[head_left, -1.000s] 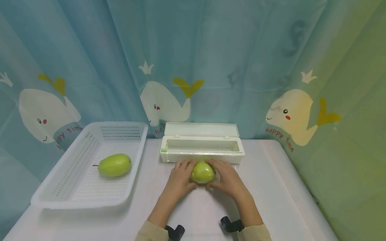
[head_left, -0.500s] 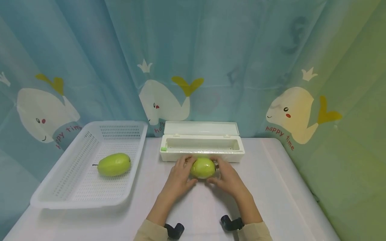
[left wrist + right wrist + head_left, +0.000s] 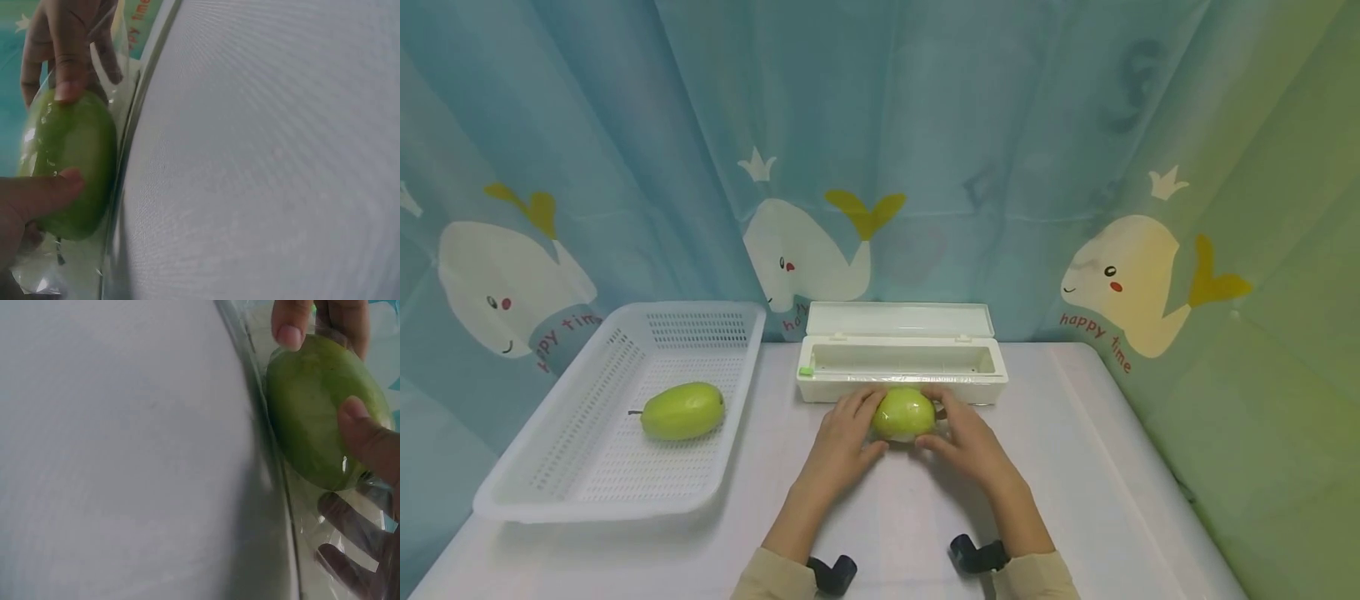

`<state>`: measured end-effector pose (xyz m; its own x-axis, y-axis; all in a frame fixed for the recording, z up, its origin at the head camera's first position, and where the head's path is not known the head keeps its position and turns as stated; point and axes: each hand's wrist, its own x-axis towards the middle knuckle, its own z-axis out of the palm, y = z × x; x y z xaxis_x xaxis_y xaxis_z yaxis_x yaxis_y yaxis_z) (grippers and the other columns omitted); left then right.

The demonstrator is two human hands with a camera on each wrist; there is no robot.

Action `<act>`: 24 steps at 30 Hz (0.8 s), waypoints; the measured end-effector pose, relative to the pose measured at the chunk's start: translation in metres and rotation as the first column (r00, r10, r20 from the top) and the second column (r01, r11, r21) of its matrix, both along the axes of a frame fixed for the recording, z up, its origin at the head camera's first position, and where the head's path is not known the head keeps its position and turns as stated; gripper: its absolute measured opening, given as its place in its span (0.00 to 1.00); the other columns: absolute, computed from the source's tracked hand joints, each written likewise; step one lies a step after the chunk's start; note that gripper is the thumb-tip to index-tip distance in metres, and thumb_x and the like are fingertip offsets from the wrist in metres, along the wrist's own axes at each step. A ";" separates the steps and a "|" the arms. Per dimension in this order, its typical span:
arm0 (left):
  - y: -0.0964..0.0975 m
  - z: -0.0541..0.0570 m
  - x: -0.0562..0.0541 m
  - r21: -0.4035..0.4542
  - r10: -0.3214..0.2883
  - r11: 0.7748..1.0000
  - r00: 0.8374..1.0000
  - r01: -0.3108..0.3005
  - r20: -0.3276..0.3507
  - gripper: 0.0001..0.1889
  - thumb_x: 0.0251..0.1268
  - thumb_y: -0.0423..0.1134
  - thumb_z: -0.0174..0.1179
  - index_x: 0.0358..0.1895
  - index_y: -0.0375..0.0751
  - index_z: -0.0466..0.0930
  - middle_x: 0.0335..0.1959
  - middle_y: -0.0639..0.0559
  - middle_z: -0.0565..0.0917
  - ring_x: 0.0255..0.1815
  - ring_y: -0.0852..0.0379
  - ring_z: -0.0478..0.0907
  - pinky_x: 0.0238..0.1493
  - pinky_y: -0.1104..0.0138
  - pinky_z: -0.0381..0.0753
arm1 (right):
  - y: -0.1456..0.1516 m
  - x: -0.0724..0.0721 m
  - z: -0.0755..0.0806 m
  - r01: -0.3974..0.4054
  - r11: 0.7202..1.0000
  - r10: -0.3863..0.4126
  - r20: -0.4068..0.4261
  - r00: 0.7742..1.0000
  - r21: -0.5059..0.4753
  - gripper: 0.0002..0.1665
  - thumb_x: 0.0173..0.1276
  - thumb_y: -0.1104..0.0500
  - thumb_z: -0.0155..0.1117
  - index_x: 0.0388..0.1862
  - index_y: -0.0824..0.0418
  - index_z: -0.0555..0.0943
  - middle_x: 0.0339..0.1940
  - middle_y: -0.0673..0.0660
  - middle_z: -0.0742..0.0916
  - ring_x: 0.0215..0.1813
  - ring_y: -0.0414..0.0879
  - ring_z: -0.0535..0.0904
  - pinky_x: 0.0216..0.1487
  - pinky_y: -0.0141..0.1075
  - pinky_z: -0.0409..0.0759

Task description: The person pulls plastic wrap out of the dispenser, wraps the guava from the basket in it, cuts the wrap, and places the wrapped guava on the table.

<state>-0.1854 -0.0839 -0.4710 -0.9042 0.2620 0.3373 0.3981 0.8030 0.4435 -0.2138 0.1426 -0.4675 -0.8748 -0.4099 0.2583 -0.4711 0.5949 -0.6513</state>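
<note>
Just in front of the white cling film dispenser point(image 3: 902, 392) lies a green, mango-shaped fruit point(image 3: 904, 414), with clear cling film point(image 3: 44, 275) over and around it. My left hand point(image 3: 842, 437) grips its left end, thumb on the near side and fingers on the far side. From the right, my right hand point(image 3: 967, 437) holds the other end, the thumb on its near face and several fingers spread behind the film in the right wrist view. A thin dark stem point(image 3: 60, 250) pokes out at the left end in the left wrist view.
On the left stands a white perforated basket point(image 3: 617, 507) holding a second green fruit point(image 3: 682, 411) with a stem. The dispenser's lid point(image 3: 900, 320) stands raised against the whale-print curtain point(image 3: 940, 167). A white cloth covers the table point(image 3: 1120, 517).
The fruit has rolled slightly away from me toward the dispenser, with both hands moving along on it. The basket and dispenser stay in place.
</note>
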 end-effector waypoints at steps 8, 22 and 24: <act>-0.003 -0.002 0.001 -0.013 0.031 0.999 0.999 -0.031 0.018 0.39 0.56 0.41 0.74 0.72 0.53 0.68 0.67 0.52 0.74 0.66 0.45 0.71 0.65 0.47 0.71 | 0.004 -0.001 0.000 0.020 0.996 -0.016 -0.053 0.998 0.081 0.45 0.52 0.55 0.81 0.69 0.52 0.71 0.66 0.53 0.80 0.59 0.53 0.81 0.60 0.52 0.79; -0.001 -0.004 0.001 -0.029 0.057 0.998 0.995 -0.055 0.081 0.39 0.59 0.46 0.71 0.73 0.53 0.64 0.70 0.51 0.73 0.68 0.41 0.68 0.68 0.43 0.65 | -0.016 0.010 0.012 0.120 0.972 -0.073 -0.224 0.972 0.202 0.47 0.52 0.49 0.82 0.70 0.57 0.72 0.68 0.57 0.78 0.68 0.57 0.74 0.66 0.53 0.74; -0.001 -0.003 0.000 -0.021 0.055 0.998 0.995 -0.054 0.088 0.38 0.60 0.46 0.71 0.73 0.54 0.64 0.70 0.51 0.73 0.68 0.41 0.68 0.69 0.43 0.64 | -0.016 0.008 0.009 0.119 0.974 -0.090 -0.151 0.984 0.192 0.50 0.51 0.49 0.82 0.72 0.56 0.70 0.70 0.56 0.78 0.70 0.55 0.73 0.68 0.52 0.73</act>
<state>-0.1852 -0.0852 -0.4739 -0.9433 0.2172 0.2512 0.3137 0.8309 0.4596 -0.2058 0.1261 -0.4589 -0.8762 -0.3736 0.3043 -0.4776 0.7568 -0.4462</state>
